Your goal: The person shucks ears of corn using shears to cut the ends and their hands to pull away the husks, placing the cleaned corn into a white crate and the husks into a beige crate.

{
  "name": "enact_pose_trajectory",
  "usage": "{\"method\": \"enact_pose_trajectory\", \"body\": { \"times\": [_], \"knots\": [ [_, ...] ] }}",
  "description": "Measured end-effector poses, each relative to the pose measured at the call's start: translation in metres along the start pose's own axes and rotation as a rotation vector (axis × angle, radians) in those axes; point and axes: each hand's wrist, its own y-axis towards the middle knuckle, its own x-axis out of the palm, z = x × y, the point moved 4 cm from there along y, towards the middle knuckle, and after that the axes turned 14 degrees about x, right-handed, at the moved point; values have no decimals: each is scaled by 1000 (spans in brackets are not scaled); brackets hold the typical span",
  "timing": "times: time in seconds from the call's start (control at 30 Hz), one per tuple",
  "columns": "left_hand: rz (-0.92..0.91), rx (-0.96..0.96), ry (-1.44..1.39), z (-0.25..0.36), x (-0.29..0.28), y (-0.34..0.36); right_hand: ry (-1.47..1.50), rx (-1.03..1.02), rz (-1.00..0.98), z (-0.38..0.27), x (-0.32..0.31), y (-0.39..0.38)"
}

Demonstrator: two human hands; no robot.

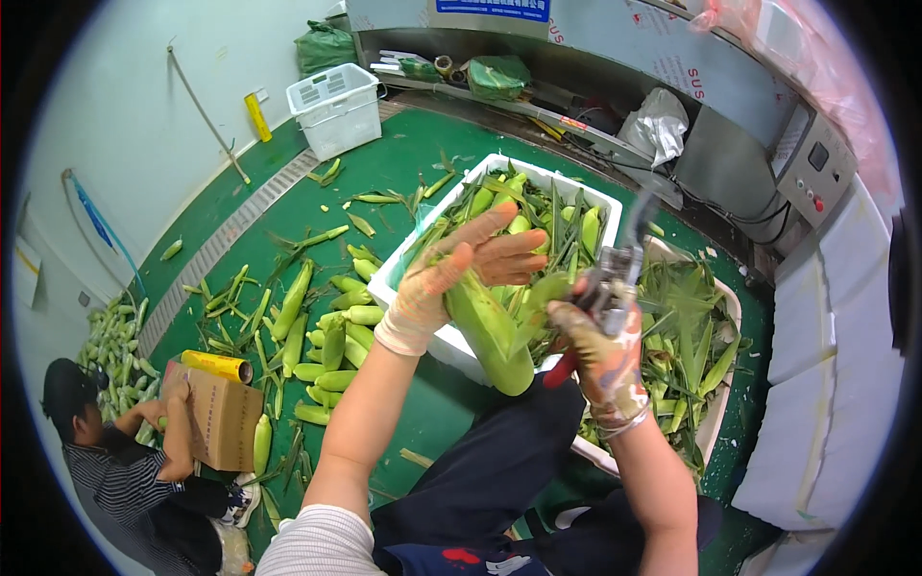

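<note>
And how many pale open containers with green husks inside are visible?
2. The white rectangular foam box is straight ahead; the wide, pale, rounded tub is to its right, partly behind the gloved right hand. Others may be hidden.

white plastic crate (344, 131) by the wall, green bag (325, 48) behind it, yellow roll (213, 366) on cardboard box (227, 422), control panel (807, 178) with red button (818, 204), white blocks (792, 418) stacked at right, pink plastic sheet (826, 72) above

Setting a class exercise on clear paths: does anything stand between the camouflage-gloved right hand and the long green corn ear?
Yes: a pale green husk leaf and, lower, the red handle of the held metal shears lie between the right hand and the corn ear; nothing else visibly does.
</note>
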Motion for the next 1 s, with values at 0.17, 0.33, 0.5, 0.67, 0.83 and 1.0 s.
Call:
{"method": "enact_pose_trajectory", "body": {
  "times": [0.17, 0.33, 0.5, 0.67, 0.83, 1.0],
  "knots": [
    [178, 230, -73, 10, -36, -16, 607, 205, -16, 21, -33, 15],
    [493, 459, -213, 58, -111, -51, 784, 16, -177, 20, -89, 12],
    [507, 523, -163, 97, -142, -65, -12, -348, 816, 47, -301, 8],
    [107, 312, -427, 42, -77, -23, -1201, -15, 1123, 37, -276, -8],
    [48, 248, -446, -2, -8, 11, -122, 147, -81, 43, -73, -33],
    [510, 65, 131, -35, 36, 40, -656, 43, 100, 19, -47, -62]
  ]
}}
